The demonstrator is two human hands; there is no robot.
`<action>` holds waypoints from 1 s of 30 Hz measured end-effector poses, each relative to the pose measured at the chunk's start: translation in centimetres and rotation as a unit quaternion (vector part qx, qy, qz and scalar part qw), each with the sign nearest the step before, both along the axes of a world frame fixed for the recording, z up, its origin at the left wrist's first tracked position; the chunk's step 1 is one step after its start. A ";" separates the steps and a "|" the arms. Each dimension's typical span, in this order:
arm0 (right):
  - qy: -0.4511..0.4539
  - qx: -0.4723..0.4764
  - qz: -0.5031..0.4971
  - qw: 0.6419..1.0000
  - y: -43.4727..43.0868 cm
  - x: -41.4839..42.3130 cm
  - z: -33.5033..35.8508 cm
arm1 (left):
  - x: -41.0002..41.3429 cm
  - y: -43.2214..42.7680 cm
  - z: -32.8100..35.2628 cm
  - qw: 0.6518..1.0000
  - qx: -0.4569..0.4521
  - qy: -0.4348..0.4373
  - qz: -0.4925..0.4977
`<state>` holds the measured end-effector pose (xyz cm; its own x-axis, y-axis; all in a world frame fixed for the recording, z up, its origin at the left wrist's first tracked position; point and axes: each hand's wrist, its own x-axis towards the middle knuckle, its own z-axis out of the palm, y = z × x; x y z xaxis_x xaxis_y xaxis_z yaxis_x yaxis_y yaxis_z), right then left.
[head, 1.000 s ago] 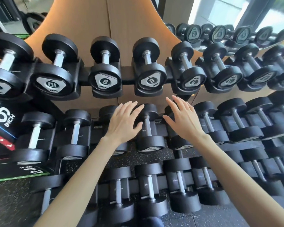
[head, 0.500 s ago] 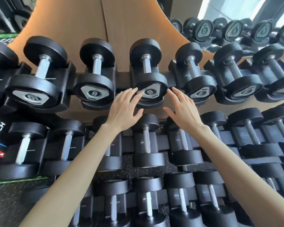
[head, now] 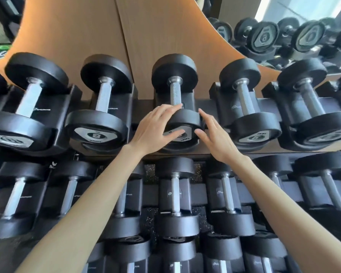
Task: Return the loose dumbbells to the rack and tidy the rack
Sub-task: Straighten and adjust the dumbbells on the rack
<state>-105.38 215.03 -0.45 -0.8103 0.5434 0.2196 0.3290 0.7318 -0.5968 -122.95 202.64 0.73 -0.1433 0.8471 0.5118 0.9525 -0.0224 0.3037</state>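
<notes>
- On the top tier of a black metal rack (head: 226, 101), straight ahead of me, a black rubber dumbbell (head: 175, 93) with a knurled steel handle sits in its cradle, with its handle pointing away from me towards the wall.
- My left hand (head: 156, 129) grips the near head of that dumbbell. The fingers curl over its top rim by the handle, and the thumb presses on the grey label plate on its face.
- My right hand (head: 217, 140) is spread, fingers straight, just beside the right edge of the same head. It may be touching the rubber, but I cannot tell for sure.
- To the left, a matching dumbbell marked 8 (head: 98, 123) rests in the next cradle. To the right sits a smaller one (head: 254, 125) whose blurred label looks like a 6.
- Below my forearms, more black dumbbells (head: 175, 194) fill the lower tiers, with speckled dark flooring (head: 152, 211) showing between them.
- Behind the rack stands a tan wood-panelled wall (head: 83, 36), and at the upper right a mirror (head: 283, 36) reflects further dumbbells.
</notes>
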 end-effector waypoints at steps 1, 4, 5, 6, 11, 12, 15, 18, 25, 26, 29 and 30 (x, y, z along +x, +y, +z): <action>0.010 -0.030 0.007 0.999 0.3 -0.3 -0.3 | 0.0 0.6 0.0 1.000 0.009 -0.008 -0.003; 0.056 -0.120 0.030 0.991 1.4 -1.2 -1.9 | -0.1 2.2 -0.8 0.997 0.081 -0.014 0.006; 0.067 -0.134 0.030 0.988 1.5 -1.4 -2.5 | -0.2 2.5 -1.2 0.994 0.112 -0.013 0.012; 0.079 -0.141 0.027 0.986 1.5 -1.6 -2.9 | -0.3 2.7 -1.7 0.990 0.139 -0.009 0.015; 0.117 -0.135 0.017 0.984 1.4 -2.7 -3.7 | -1.0 3.2 -2.7 0.980 0.200 0.003 0.019; 0.110 -0.132 0.026 0.985 1.5 -2.9 -3.6 | -1.2 3.1 -2.9 0.978 0.210 -0.006 0.020; 0.099 -0.097 0.069 0.988 1.8 -3.4 -2.5 | -1.7 2.7 -3.8 0.971 0.234 -0.053 0.018; 0.079 0.001 0.094 0.992 2.0 -3.8 -1.1 | -1.8 2.4 -4.8 0.960 0.237 -0.147 0.028; 0.003 0.235 0.089 0.968 0.5 -5.5 2.5 | -1.5 2.3 -7.7 0.898 0.325 -0.287 0.078; -0.002 0.266 0.083 0.960 0.2 -6.0 2.8 | -1.3 2.4 -8.1 0.886 0.337 -0.304 0.091; -0.011 0.320 0.067 0.945 -0.6 -6.8 3.2 | -0.8 2.7 -8.6 0.858 0.344 -0.362 0.117; -0.011 0.316 0.061 0.947 -0.7 -6.8 3.1 | -0.8 2.6 -8.7 0.860 0.339 -0.364 0.116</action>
